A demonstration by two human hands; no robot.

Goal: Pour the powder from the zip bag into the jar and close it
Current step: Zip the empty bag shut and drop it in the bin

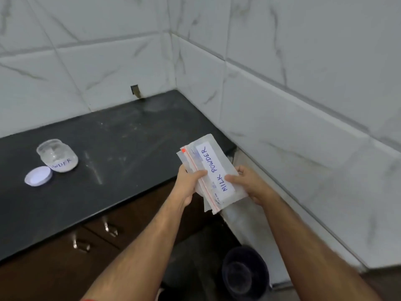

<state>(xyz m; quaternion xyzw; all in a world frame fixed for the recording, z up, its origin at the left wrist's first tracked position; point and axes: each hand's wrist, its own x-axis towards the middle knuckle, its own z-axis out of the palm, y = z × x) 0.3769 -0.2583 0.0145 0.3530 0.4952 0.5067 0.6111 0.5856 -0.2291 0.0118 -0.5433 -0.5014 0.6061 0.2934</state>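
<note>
A clear zip bag (211, 161) with a red zip strip and a white label reading "MILK POWDER" is held in the air past the counter's right end. My left hand (187, 184) pinches its zip side with the thumb on top. My right hand (249, 183) grips the opposite long edge. A small glass jar (57, 156) labelled "POWDER" stands open on the black counter (121, 148) at the left, with white powder in its bottom. Its white lid (38, 176) lies on the counter just in front of the jar.
White marble-look tiles cover the walls behind and to the right, meeting in a corner. Dark wooden drawers (93, 237) with metal handles sit under the counter. A dark round bucket (245, 272) stands on the floor below my arms.
</note>
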